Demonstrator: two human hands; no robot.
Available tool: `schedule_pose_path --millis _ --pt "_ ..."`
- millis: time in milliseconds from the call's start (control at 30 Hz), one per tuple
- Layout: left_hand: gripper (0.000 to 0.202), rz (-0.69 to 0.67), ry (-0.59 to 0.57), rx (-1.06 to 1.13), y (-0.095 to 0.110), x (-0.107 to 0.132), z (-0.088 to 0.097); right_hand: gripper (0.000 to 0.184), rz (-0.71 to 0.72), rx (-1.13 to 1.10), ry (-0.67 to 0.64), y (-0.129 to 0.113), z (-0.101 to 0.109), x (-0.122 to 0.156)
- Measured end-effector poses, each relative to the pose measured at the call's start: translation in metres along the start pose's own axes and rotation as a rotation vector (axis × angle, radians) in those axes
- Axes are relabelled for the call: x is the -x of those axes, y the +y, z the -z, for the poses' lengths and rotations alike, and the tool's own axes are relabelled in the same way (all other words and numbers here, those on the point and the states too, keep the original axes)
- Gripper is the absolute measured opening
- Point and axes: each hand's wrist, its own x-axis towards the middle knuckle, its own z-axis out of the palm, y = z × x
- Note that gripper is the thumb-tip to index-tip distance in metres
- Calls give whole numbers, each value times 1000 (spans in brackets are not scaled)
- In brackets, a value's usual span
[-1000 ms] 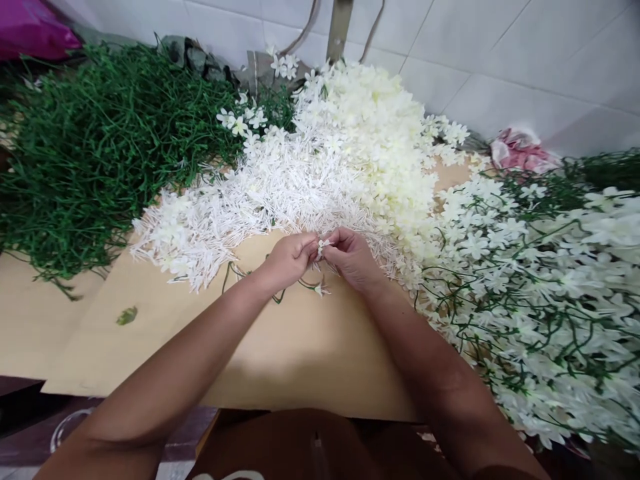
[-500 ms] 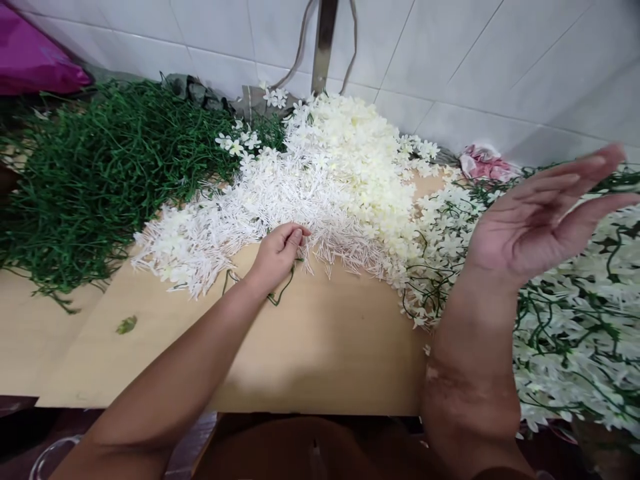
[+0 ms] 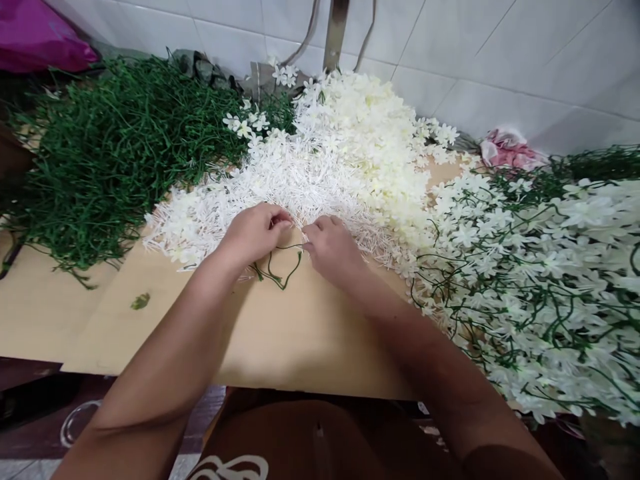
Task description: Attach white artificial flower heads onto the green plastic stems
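Observation:
Both of my hands meet at the front edge of a heap of white artificial flower pieces with thin stalks (image 3: pixel 305 170). My left hand (image 3: pixel 256 232) is pinched closed against the white stalks; whatever is between its fingertips is too small to make out. Close beside it, my right hand (image 3: pixel 334 248) has thumb and finger closed on a thin green stem (image 3: pixel 290 247). Below the hands, a few more green stems (image 3: pixel 283 283) lie loose on the cardboard (image 3: pixel 310 333).
A large pile of green stems (image 3: pixel 125 153) lies to the left. Cream blossoms (image 3: pixel 380 127) are heaped at the back. On the right spread white flowers on green stems (image 3: pixel 560 280). A pink-and-white cloth (image 3: pixel 510 150) and a purple bag (image 3: pixel 45 40) lie by the tiled wall.
My right hand has come from raised and open above the right-hand flowers to the middle, closing on a green stem beside my left hand. The view has shifted slightly.

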Motion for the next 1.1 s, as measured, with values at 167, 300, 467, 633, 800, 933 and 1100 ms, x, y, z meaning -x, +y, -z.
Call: schedule_pose_path --millis 167,300,467,633,800,933,1100 --pt "17 -202 -184 -259 17 6 -10 26 -16 120 -78 7 -9 -10" --pt "21 -187 -191 -364 27 5 -14 25 -59 124 -82 26 -4 -8" --pt "21 -100 -152 -337 26 3 -15 22 -125 122 -36 38 1 -3" --pt "30 71 -60 -240 28 -1 -19 24 -208 140 -59 35 4 -8" --pt "19 74 -21 -291 28 -2 -22 23 -197 -79 93 45 8 -10" --pt "20 -6 37 -317 24 -2 -23 18 -193 -432 260 56 10 -6" --pt "15 10 146 -73 16 -2 -23 6 -225 -711 313 56 9 -4"
